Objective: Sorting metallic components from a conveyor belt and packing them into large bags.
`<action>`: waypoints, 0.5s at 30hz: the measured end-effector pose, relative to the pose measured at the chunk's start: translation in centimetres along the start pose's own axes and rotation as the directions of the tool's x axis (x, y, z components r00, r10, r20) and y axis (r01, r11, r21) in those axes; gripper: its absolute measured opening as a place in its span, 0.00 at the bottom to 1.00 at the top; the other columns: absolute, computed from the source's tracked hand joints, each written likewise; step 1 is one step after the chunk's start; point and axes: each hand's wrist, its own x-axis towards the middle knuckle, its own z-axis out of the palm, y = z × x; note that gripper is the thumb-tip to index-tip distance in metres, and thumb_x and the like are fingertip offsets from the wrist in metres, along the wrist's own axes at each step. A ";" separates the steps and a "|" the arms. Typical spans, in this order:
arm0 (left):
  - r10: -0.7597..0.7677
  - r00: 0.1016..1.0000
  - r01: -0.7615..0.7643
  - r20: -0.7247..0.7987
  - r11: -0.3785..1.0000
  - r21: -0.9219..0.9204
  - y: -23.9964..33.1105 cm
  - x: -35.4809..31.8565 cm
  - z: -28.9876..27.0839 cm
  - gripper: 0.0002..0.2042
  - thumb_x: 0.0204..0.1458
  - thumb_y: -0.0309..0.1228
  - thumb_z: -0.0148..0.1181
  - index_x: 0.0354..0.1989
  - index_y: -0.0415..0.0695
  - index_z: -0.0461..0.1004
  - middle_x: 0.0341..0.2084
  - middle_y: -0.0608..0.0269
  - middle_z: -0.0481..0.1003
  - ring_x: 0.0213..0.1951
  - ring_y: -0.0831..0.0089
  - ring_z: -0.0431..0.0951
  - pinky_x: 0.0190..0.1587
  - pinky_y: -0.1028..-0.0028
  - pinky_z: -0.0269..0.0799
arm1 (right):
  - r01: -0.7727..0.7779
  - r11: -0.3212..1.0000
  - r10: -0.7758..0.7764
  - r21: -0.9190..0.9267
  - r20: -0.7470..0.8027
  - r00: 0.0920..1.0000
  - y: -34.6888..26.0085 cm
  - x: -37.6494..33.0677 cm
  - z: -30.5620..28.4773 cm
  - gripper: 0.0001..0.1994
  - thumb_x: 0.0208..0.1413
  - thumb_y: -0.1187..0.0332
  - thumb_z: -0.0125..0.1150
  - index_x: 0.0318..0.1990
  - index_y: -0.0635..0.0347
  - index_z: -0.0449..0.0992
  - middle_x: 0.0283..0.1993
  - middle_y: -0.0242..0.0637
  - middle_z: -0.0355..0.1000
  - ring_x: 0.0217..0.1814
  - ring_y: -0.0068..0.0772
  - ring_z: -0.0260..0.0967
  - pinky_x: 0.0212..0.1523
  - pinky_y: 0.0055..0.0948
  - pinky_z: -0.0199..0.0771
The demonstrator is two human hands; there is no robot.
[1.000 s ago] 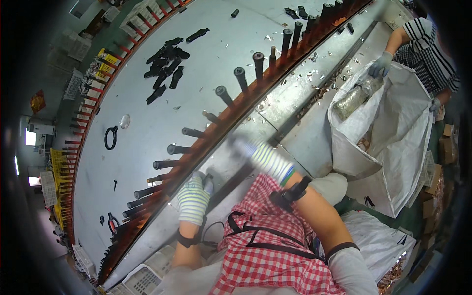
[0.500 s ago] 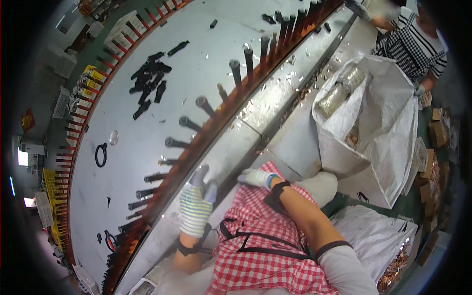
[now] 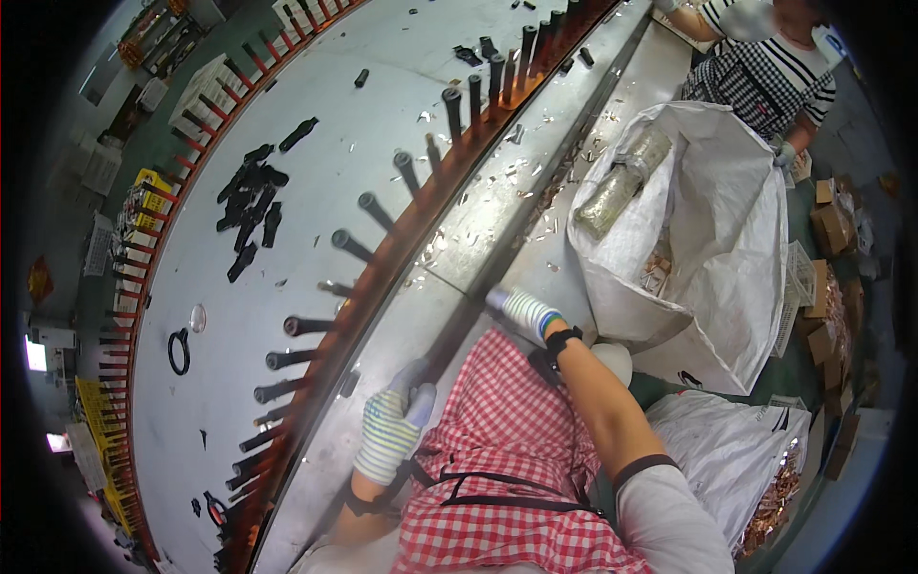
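Observation:
My left hand [image 3: 389, 428], in a striped knit glove with grey fingertips, hovers over the near metal ledge [image 3: 330, 454]. Its thumb stands apart from the fingers, and nothing shows in it. My right hand [image 3: 521, 311], gloved alike, reaches across the ledge's inner edge above my lap, fingers stretched out and a little blurred. I see nothing held there either. Beyond the ledge runs a curved rail [image 3: 368, 277] with a row of upright black-tipped holders [image 3: 352, 245]. Small copper-coloured metal pieces [image 3: 440, 244] lie scattered over the ledge.
A pile of black parts [image 3: 251, 201] and a black ring [image 3: 179, 351] lie on the grey tabletop [image 3: 316, 191]. At right stands a big white sack [image 3: 727, 182] with wrapped bundles [image 3: 622, 187]; another sack [image 3: 717, 450] spills copper pieces. A co-worker [image 3: 765, 77] stands behind.
The view has shifted, so the table and sack sit farther left. My left hand has drawn back from the rail toward my lap; my right has moved farther over the ledge. The holders have shifted along the rail.

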 end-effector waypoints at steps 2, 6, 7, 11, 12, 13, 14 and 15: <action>-0.060 0.997 0.060 0.053 0.998 -0.002 0.5 0.1 0.2 0.16 0.49 0.29 0.57 0.47 0.38 0.72 0.14 0.68 0.66 0.19 0.84 0.63 0.23 0.80 0.61 | 0.122 0.988 -0.085 0.098 -0.317 0.945 -0.6 1.2 -3.5 0.26 0.58 0.53 0.47 0.59 0.61 0.61 0.58 0.47 0.63 0.61 0.42 0.59 0.61 0.31 0.56; 0.070 0.997 -0.071 0.026 0.997 0.011 -1.1 0.2 1.1 0.16 0.50 0.27 0.57 0.48 0.38 0.72 0.15 0.69 0.67 0.19 0.84 0.64 0.23 0.81 0.62 | 0.039 0.980 -0.084 -0.197 -0.230 0.970 -2.8 2.2 -5.4 0.26 0.58 0.54 0.47 0.60 0.60 0.61 0.60 0.47 0.61 0.63 0.46 0.56 0.63 0.32 0.52; 0.073 0.997 -0.074 0.033 0.997 0.008 -1.1 0.6 1.5 0.16 0.50 0.27 0.57 0.48 0.38 0.72 0.15 0.69 0.67 0.19 0.84 0.64 0.23 0.81 0.62 | -0.015 0.900 -0.060 -0.436 -0.157 0.986 -2.9 2.3 -5.7 0.26 0.57 0.54 0.47 0.59 0.60 0.62 0.61 0.48 0.61 0.64 0.48 0.55 0.64 0.32 0.52; -0.017 0.988 0.021 0.153 0.999 -0.026 0.4 1.9 3.1 0.16 0.51 0.26 0.55 0.49 0.36 0.71 0.17 0.67 0.70 0.20 0.84 0.67 0.24 0.81 0.64 | 0.155 0.966 -0.232 -0.206 -0.432 0.871 -1.9 3.4 -10.3 0.28 0.57 0.51 0.44 0.59 0.62 0.62 0.61 0.50 0.60 0.65 0.48 0.53 0.63 0.35 0.53; -0.012 0.990 0.019 0.139 0.999 -0.048 0.4 2.0 3.0 0.16 0.51 0.27 0.55 0.49 0.36 0.71 0.17 0.67 0.71 0.20 0.84 0.68 0.24 0.81 0.65 | 0.246 0.958 -0.284 -0.146 -0.380 0.880 -2.3 2.6 -10.8 0.27 0.58 0.51 0.43 0.58 0.61 0.64 0.59 0.49 0.62 0.64 0.45 0.55 0.62 0.35 0.54; -0.012 0.993 0.020 0.116 0.997 -0.071 0.2 2.0 2.8 0.16 0.51 0.27 0.56 0.49 0.36 0.70 0.18 0.66 0.71 0.21 0.83 0.69 0.25 0.81 0.65 | 0.249 0.958 -0.285 -0.143 -0.375 0.882 -3.2 1.4 -10.4 0.27 0.58 0.51 0.43 0.58 0.61 0.64 0.59 0.49 0.62 0.64 0.45 0.55 0.62 0.35 0.54; -0.009 0.993 0.018 0.119 0.997 -0.075 -0.4 2.2 3.0 0.16 0.51 0.27 0.56 0.49 0.36 0.70 0.18 0.66 0.71 0.21 0.83 0.69 0.25 0.81 0.65 | 0.145 0.964 -0.192 -0.222 -0.208 0.959 -3.8 -0.4 -10.3 0.26 0.57 0.51 0.44 0.57 0.59 0.64 0.59 0.47 0.63 0.64 0.43 0.55 0.62 0.34 0.54; -0.065 0.983 0.070 0.171 0.997 -0.025 -0.7 2.3 3.0 0.17 0.52 0.31 0.54 0.50 0.38 0.70 0.17 0.61 0.71 0.20 0.77 0.70 0.26 0.75 0.67 | 0.060 0.948 -0.078 -0.312 -0.044 0.996 -3.9 -1.6 -10.1 0.26 0.57 0.51 0.44 0.57 0.58 0.65 0.58 0.46 0.64 0.64 0.42 0.55 0.61 0.34 0.54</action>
